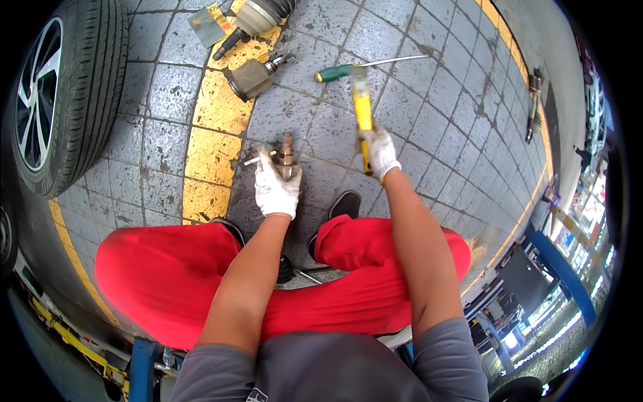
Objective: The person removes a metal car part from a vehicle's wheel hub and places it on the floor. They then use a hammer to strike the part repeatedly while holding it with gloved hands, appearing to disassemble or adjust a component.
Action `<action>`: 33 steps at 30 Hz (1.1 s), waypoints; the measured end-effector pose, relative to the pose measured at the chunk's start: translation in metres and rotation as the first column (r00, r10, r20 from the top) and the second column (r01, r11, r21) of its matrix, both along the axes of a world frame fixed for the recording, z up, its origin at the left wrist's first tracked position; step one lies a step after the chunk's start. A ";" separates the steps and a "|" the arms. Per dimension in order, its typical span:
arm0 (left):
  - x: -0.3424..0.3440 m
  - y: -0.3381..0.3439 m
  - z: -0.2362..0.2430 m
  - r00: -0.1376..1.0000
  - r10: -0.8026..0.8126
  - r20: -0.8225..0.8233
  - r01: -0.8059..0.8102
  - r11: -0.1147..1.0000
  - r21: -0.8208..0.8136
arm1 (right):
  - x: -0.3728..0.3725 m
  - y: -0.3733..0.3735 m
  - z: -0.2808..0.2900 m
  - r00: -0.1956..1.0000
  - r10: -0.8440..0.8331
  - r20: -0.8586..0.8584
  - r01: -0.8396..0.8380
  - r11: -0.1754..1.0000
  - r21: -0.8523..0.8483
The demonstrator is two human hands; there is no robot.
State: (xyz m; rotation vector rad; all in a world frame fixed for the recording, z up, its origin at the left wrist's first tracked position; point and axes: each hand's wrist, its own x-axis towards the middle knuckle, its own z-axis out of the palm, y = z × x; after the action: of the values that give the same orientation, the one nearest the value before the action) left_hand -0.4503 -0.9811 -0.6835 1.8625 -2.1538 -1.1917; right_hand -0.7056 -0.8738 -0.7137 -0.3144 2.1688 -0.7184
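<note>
My left hand (pixel 276 189), in a white work glove, is closed round a rusty, stepped metal shaft (pixel 287 155) that stands out past the fingers. A thin white stick with a yellowish end, much like a cigarette (pixel 252 161), sticks out between the same fingers. To the right, my right hand (pixel 380 153), also gloved, grips a hammer (pixel 363 110) by its yellow handle. Its head is smeared by motion and held out ahead, apart from the shaft. The lower part of the shaft is hidden by my left hand and forearm.
A green-handled screwdriver (pixel 335 72) lies ahead on the tiled floor. Further left are a greasy metal joint housing (pixel 249 79), a ribbed boot on a shaft (pixel 261 17) and a printed packet (pixel 207 27). A wheel (pixel 100 80) stands at far left. Tools (pixel 534 104) lie far right.
</note>
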 end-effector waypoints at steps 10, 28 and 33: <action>0.003 -0.017 0.031 0.997 -0.080 -0.008 0.079 0.968 0.239 | 0.138 0.008 0.033 0.995 0.007 0.095 -0.020 0.991 0.136; -0.021 -0.050 0.058 0.968 0.032 -0.249 0.001 0.991 0.131 | 0.120 -0.020 0.158 0.978 -0.201 0.064 0.175 0.942 0.286; -0.051 -0.140 0.099 0.880 0.025 -0.474 -0.031 1.000 -0.004 | 0.159 -0.055 0.188 0.950 -0.241 0.197 0.169 0.931 0.325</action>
State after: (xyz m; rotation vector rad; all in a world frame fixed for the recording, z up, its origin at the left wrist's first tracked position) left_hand -0.5016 -1.1209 -0.5849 1.3948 -1.8476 -1.4404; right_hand -0.5470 -0.9292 -0.5260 0.1572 2.0629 -0.4938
